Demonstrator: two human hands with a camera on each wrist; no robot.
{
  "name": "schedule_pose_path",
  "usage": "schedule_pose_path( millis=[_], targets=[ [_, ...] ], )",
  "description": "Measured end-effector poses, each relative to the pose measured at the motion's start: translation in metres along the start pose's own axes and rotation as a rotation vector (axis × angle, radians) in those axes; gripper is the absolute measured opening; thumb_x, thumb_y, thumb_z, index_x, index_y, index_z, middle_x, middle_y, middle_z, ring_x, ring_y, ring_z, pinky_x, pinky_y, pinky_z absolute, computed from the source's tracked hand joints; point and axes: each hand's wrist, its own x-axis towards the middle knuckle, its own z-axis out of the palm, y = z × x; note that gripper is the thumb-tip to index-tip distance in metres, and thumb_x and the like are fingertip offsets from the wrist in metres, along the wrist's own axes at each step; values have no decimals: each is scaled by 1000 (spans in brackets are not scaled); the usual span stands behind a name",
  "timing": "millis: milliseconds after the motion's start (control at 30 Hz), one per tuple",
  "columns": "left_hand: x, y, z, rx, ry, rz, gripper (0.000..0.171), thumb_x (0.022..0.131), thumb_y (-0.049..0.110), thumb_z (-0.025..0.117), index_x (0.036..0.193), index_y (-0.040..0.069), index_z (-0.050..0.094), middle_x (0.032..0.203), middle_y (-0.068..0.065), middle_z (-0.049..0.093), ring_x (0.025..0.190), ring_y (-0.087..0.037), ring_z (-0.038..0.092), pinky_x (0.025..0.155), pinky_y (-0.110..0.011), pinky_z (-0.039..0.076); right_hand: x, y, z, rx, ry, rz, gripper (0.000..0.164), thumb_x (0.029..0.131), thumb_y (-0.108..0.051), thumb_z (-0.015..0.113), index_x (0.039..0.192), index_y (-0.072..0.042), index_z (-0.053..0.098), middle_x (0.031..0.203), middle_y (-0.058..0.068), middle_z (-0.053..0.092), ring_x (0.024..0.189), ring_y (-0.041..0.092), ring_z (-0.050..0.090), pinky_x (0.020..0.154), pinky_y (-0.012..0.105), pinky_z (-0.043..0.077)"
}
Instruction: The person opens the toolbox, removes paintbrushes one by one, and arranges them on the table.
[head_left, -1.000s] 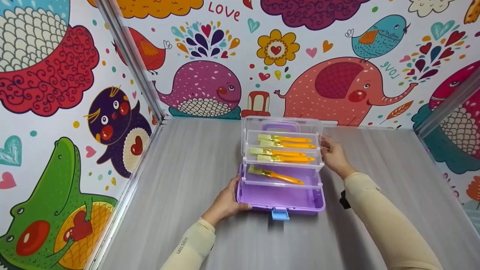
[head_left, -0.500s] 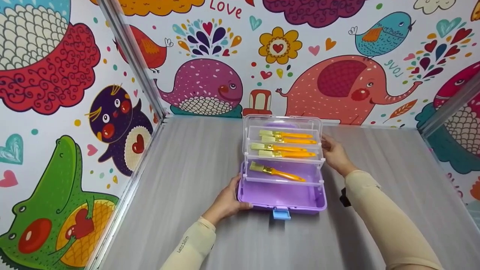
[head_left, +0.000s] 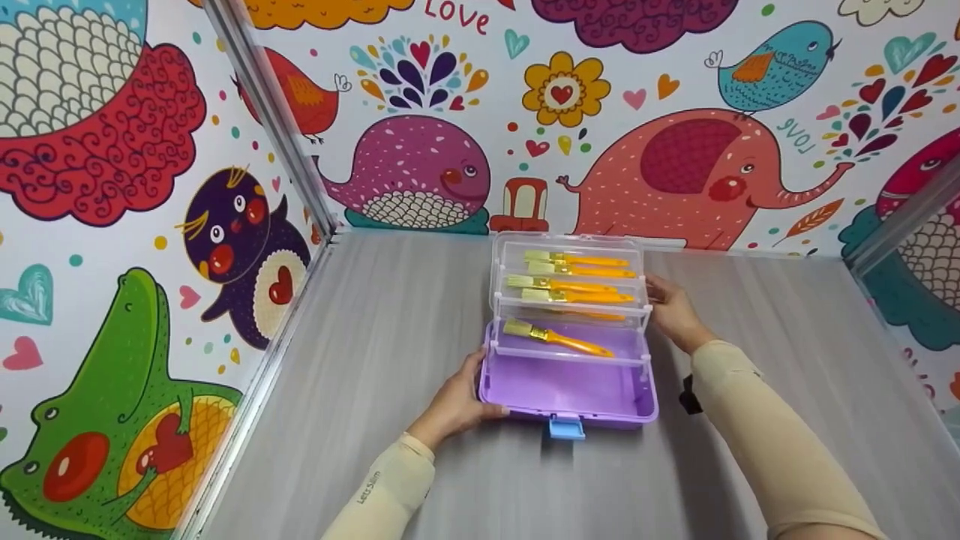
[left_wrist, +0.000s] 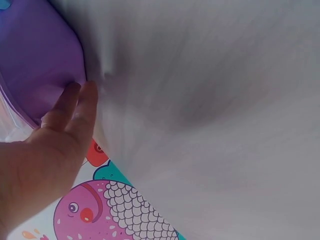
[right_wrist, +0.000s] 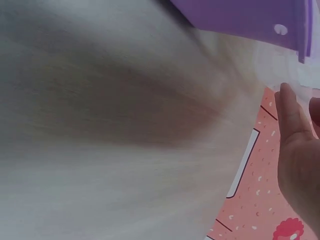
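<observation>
A purple storage box [head_left: 570,386] with a blue latch [head_left: 567,427] stands open on the table. Its clear lid [head_left: 570,238] is raised at the back, and clear tiered trays [head_left: 525,352] are spread above the base. Several paintbrushes with orange handles lie in the upper tiers; one paintbrush [head_left: 559,337] lies slantwise in the lowest. My left hand [head_left: 457,397] holds the base at its front left corner, thumb at the front rim and fingers along the side. My right hand [head_left: 679,313] holds the right side of the raised lid and trays; its fingertips are partly hidden there.
The grey table [head_left: 360,322] runs back to a printed wall [head_left: 667,172] close behind the box. Another printed wall [head_left: 90,247] stands along the left, with metal framing [head_left: 281,112] at the corner. A dark object [head_left: 690,397] shows beside the right forearm.
The lid and trays have tilted further back over the base, and the lid's purple handle no longer shows. Another orange handle now shows beneath the upper trays. Both hands keep their places.
</observation>
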Motion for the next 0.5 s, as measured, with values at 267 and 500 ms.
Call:
schedule_pose_path(
  millis=[267, 500],
  targets=[
    [0, 0, 0, -2, -1, -5, 109, 67, 20, 92, 155, 8, 28, 146, -27, 45, 131, -42, 45, 110, -54, 33, -4, -14, -1, -19, -36, 61, 64, 92, 8, 55, 152, 2, 35, 138, 32, 50, 123, 40, 51, 87, 26, 51],
    [1, 0, 0, -2, -4, -8, 110, 67, 20, 93, 155, 9, 28, 147, -27, 43, 132, -42, 43, 111, -53, 32, 0, 2, 1, -70, -24, 58, 55, 96, 1, 50, 151, 1, 38, 141, 26, 51, 124, 33, 51, 92, 26, 48]
  ],
)
